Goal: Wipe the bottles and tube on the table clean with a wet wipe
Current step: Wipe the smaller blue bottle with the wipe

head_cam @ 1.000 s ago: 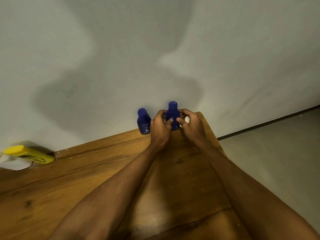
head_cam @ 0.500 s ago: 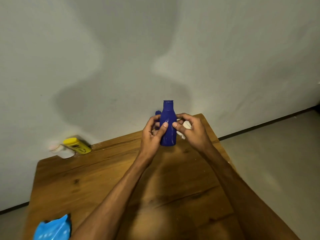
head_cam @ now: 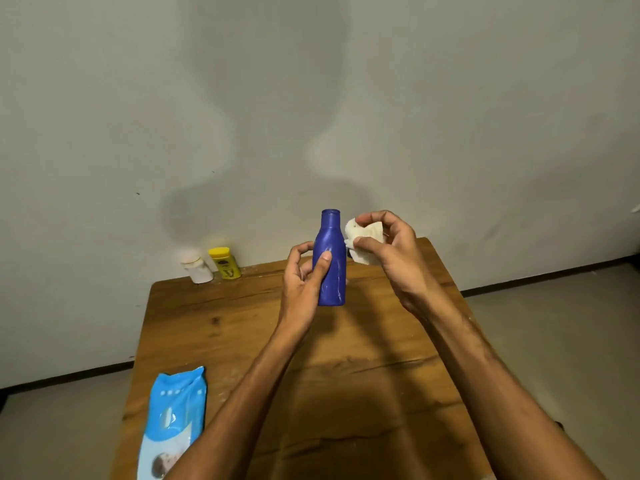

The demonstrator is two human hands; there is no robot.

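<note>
Gripping a blue bottle (head_cam: 330, 265) upright at mid-frame, a person's left hand (head_cam: 301, 275) holds it above a wooden table (head_cam: 242, 323). The right hand (head_cam: 391, 251) pinches a crumpled white wipe (head_cam: 365, 237) just right of the bottle's neck.

**Item — person's own body, as seen from the head camera.**

- Left hand (head_cam: 300, 284): bare. One thumbnail (head_cam: 326, 255) is shown, cut short and rounded.
- Right hand (head_cam: 394, 252): bare. Knuckles are outlined along the back, and short nails are seen on two fingertips.
- Left forearm (head_cam: 242, 386): bare down to the lower edge of the view, smooth in outline.
- Right forearm (head_cam: 485, 375): bare likewise — raised veins and tendon lines are marked along its upper side.
</note>
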